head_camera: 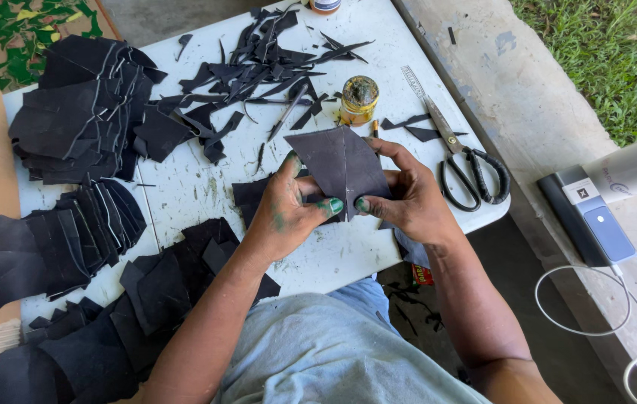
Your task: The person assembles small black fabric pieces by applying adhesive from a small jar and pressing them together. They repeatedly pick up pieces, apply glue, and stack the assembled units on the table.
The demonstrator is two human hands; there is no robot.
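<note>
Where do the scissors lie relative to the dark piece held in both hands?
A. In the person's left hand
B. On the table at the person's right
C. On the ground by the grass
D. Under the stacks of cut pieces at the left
B: the scissors lie on the white table, right of the dark piece held between left hand and right hand.

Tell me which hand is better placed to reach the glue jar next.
Probably the right hand. It sits closer to the open glue jar, with a bare stretch of table between them. The left hand could keep pinching the dark leather piece both hands hold.
</note>
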